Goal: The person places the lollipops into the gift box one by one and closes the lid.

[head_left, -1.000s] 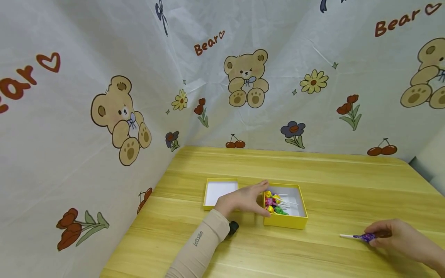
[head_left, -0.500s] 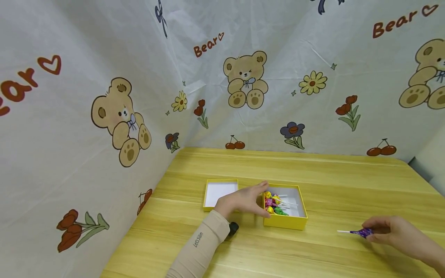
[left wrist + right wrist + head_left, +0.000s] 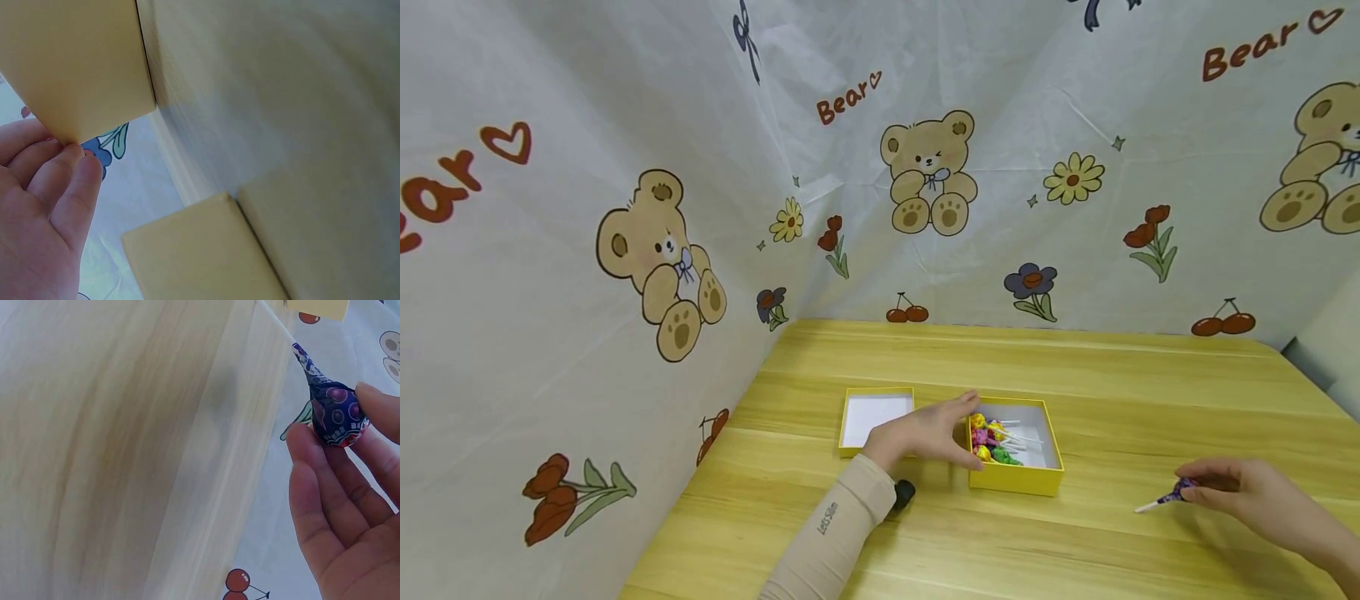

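Observation:
A yellow box [image 3: 1017, 478] with a white inside stands on the table in the head view. Several wrapped lollipops [image 3: 983, 436] lie in it, heads to the left and white sticks to the right. My left hand [image 3: 925, 429] spans the box's left side, thumb at the near corner and fingers at the far one. In the left wrist view, its fingertips touch the box's lower corner. Off to the right, my right hand [image 3: 1255, 498] pinches a purple-wrapped lollipop [image 3: 337, 415] by its head above the table. The white stick points left and slightly down.
A shallow yellow-edged lid [image 3: 876, 417], white inside, lies left of the box, partly behind my left hand. A small black object [image 3: 904, 493] shows beside the left wrist. A bear-print cloth [image 3: 932, 275] hangs behind and left of the wooden table [image 3: 1120, 367].
My right hand has risen slightly, and the lollipop has turned so that its stick tips lower on the left. The left hand and the box have stayed put.

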### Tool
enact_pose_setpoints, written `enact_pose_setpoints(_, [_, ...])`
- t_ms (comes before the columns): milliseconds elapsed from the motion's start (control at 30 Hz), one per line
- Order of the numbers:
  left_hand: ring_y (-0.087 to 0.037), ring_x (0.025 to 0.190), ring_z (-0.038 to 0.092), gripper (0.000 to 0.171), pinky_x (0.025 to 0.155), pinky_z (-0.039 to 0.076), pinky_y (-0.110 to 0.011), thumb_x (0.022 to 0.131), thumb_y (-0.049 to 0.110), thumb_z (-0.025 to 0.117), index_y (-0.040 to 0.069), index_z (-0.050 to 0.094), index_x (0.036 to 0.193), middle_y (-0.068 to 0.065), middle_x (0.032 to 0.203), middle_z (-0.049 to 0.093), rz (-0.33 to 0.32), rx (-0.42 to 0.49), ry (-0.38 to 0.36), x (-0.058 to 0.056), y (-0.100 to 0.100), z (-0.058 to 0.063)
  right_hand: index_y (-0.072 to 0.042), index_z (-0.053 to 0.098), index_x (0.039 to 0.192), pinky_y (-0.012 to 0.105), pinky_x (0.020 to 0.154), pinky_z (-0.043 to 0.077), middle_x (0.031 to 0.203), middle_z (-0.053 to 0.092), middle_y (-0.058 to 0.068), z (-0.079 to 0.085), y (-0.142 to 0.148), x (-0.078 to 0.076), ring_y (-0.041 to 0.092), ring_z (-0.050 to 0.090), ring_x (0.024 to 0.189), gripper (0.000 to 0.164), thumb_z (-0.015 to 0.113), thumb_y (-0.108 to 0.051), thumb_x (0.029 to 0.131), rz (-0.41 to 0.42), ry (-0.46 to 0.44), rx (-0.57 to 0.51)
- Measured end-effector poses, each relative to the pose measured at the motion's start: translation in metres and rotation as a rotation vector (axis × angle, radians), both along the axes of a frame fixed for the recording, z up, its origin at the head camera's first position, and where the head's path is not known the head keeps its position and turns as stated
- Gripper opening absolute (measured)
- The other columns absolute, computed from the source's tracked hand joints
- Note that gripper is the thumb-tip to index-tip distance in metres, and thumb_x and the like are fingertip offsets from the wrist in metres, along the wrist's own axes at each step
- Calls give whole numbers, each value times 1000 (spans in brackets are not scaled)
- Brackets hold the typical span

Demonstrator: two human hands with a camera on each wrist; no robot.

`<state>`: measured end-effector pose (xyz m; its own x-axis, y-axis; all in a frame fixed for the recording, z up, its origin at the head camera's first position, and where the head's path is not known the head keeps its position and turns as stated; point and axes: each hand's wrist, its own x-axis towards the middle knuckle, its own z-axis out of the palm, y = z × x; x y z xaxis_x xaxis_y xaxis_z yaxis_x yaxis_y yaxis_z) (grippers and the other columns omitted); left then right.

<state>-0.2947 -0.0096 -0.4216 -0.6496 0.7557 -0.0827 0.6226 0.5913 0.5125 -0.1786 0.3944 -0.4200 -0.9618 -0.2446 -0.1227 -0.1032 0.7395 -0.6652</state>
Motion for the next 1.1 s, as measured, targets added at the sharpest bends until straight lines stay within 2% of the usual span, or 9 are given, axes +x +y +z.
enact_pose_setpoints(167, [-5, 136, 9, 99, 109, 23, -28, 69, 63, 60, 23, 7, 143, 13, 149, -1, -4, 2, 2, 0, -1, -1, 4, 55, 114, 26, 67, 53, 107, 61, 18, 2, -4, 0, -9, 56, 81, 44, 55, -30, 87, -5, 33, -6])
enact_pose_setpoints(300, [-5, 136, 9, 99, 109, 22, -28, 69, 63, 60, 24, 7, 143, 13, 149, -1, -3, 3, -2, 1, -1, 0, 3, 54, 117, 21, 66, 52, 109, 61, 18, 4, -9, 0, -9, 57, 83, 44, 55, -29, 87, -29, 75, -4])
enact_pose_setpoints(467, [-6, 136, 9, 98, 109, 22, -29, 70, 63, 59, 24, 7, 143, 13, 149, -1, -3, -10, 11, 1, -1, 1, 2, 51, 118, 18, 67, 51, 110, 60, 15, 6, -15, -1, -13, 54, 85, 46, 55, -32, 87, -92, 70, -35])
enact_pose_setpoints(667, [-6, 136, 9, 98, 109, 23, -29, 70, 63, 59, 25, 6, 143, 14, 149, -2, 1, -12, -3, 1, 0, 3, -1, 53, 113, 19, 67, 51, 107, 61, 12, 8, -21, -1, -10, 56, 85, 40, 56, -31, 86, -109, 91, -48])
enact_pose_setpoints(800, [-6, 136, 9, 98, 109, 23, -30, 70, 63, 60, 25, 7, 143, 14, 149, -2, 5, -11, -14, 1, 0, 4, 0, 53, 115, 21, 67, 52, 105, 62, 10, 10, -24, -3, -8, 57, 86, 39, 56, -26, 87, -79, 116, -73])
enact_pose_setpoints(967, [-7, 136, 10, 98, 108, 24, -30, 70, 63, 60, 26, 7, 143, 14, 149, -1, 7, -15, -6, 0, -1, 3, 5, 51, 118, 18, 67, 52, 103, 64, -6, 10, -23, -6, -6, 59, 88, 40, 54, -21, 88, -23, 124, -113])
enact_pose_setpoints(1100, [-7, 136, 10, 98, 108, 24, -30, 69, 64, 59, 26, 7, 143, 13, 149, -1, 6, -16, -4, 0, -1, 2, 7, 47, 122, 18, 68, 52, 106, 64, -1, 9, -24, -7, -7, 58, 90, 45, 54, -21, 88, -8, 110, -137])
